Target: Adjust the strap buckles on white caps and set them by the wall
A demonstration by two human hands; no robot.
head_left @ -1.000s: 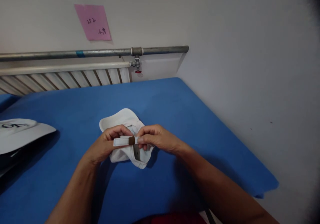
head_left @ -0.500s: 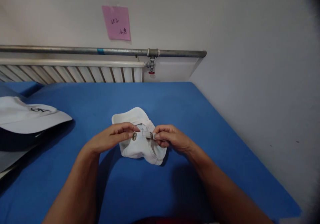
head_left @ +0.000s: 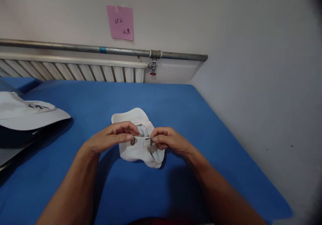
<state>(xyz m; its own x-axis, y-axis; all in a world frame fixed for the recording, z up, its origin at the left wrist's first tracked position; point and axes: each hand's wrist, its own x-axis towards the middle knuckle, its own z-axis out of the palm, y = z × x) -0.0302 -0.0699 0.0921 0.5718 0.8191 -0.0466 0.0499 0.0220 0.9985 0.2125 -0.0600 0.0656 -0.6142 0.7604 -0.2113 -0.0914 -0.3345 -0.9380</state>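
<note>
A white baseball cap (head_left: 133,154) rests on the blue surface, its brim facing away from me and its back opening toward me. My left hand (head_left: 110,137) holds the opening's left side, thumb beside an oval brass-coloured eyelet (head_left: 132,141), other fingers curled inside the cap. The short white strap (head_left: 146,143) lies across the back with a dark metal buckle (head_left: 151,140) at its right. My right hand (head_left: 169,139) pinches the strap at the buckle between thumb and fingers. Those fingertips partly hide the buckle.
More white caps (head_left: 32,114), with dark lettering, sit in a stack at the left on the blue-covered table (head_left: 141,198). Behind the table run a radiator (head_left: 105,72) and a metal pipe (head_left: 75,47) with a valve (head_left: 153,65). A pink note (head_left: 120,23) hangs on the wall.
The strap has come down flat against the cap's back, closer to the eyelet. My right hand has shifted slightly left; my left fingers reach further into the opening.
</note>
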